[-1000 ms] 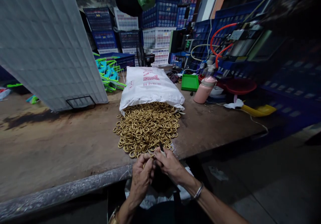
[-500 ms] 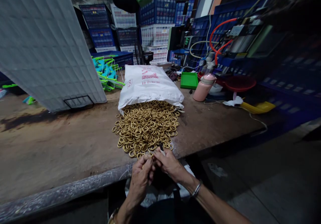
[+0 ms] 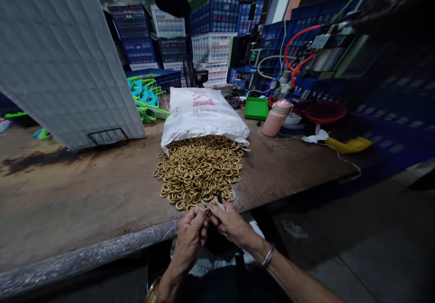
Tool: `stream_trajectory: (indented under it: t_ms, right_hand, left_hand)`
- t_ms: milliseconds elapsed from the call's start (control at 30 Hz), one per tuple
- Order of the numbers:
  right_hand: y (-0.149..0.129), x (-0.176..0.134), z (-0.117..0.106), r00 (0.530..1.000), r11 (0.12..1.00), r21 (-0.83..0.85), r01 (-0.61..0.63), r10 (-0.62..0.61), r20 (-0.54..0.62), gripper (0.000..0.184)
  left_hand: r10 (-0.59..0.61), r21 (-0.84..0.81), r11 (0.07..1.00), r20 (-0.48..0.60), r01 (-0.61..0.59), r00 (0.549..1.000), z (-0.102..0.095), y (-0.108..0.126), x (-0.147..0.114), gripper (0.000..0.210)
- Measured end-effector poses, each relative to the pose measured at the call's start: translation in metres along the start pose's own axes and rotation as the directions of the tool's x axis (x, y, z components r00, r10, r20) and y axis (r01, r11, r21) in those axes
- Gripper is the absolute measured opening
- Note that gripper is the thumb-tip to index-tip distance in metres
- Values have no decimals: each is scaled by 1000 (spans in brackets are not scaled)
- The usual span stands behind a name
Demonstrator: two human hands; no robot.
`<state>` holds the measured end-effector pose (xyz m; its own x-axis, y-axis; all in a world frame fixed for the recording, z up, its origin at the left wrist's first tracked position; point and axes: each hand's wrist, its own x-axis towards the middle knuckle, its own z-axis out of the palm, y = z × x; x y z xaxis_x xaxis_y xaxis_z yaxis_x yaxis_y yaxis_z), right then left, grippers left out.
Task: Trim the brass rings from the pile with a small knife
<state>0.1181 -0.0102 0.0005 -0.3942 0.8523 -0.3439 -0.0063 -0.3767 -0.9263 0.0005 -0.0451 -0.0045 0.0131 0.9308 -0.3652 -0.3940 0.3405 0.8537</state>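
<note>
My left hand (image 3: 190,233) is closed in a pinch on a brass-coloured ring (image 3: 192,221), mostly hidden by the fingers. Close beside it, my right hand (image 3: 231,221) is wrapped round a slim knife-like tool (image 3: 220,201) with a black end and a pale body; the rest of it is covered by the fingers. Both hands meet at the table's front edge. Just beyond them lies a heap of brass-coloured rings (image 3: 200,171), spilling from the mouth of a white woven sack (image 3: 207,117) with red print.
A large pale ribbed panel (image 3: 68,63) stands at the left of the table (image 3: 84,194). Green and blue plastic frames (image 3: 147,97) lie behind it. To the right are a green tray (image 3: 256,108), a pink bottle (image 3: 277,119) and a machine with orange hoses (image 3: 299,54). Stacked crates (image 3: 214,13) fill the back.
My left hand has shifted very slightly, and its fingertips stay close to those of my right hand. The heap and the sack look the same.
</note>
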Motion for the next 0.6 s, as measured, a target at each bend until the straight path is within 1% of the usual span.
stream_trajectory:
  t_ms: [100, 167, 233, 267, 333, 400, 533, 600]
  right_hand:
    - [5, 0, 1, 999, 996, 82, -28, 25, 36, 29]
    - [5, 1, 1, 1000, 998, 63, -19, 18, 21, 30]
    - [2, 1, -1, 999, 999, -36, 24, -25, -19, 30]
    - [0, 1, -1, 997, 992, -105, 64, -68, -41, 30]
    - [-5, 1, -3, 984, 960, -240, 146, -166, -63, 29]
    - [-10, 0, -3, 972, 925, -326, 194, -226, -61, 26]
    - [-15, -2, 0, 966, 885, -415, 209, -252, -50, 25]
    - [-15, -1, 2, 961, 861, -461, 216, -271, -55, 24]
  left_hand:
    - [1, -76, 997, 12, 0, 1000, 1, -2, -2, 32]
    - [6, -82, 997, 15, -5, 1000, 1, -2, -3, 31]
    - [6, -77, 997, 35, -3, 999, 0, -1, -4, 30]
    - [5, -74, 997, 50, -1, 999, 0, 0, -5, 30]
    - [8, -71, 997, 76, -3, 997, -1, 1, -6, 29]
    - [8, -63, 998, 82, -3, 997, -2, 3, -7, 29]
    - [-20, -17, 1000, 71, 21, 997, -3, 5, -8, 29]
    - [5, 39, 999, 87, -9, 996, -4, 6, -8, 31]
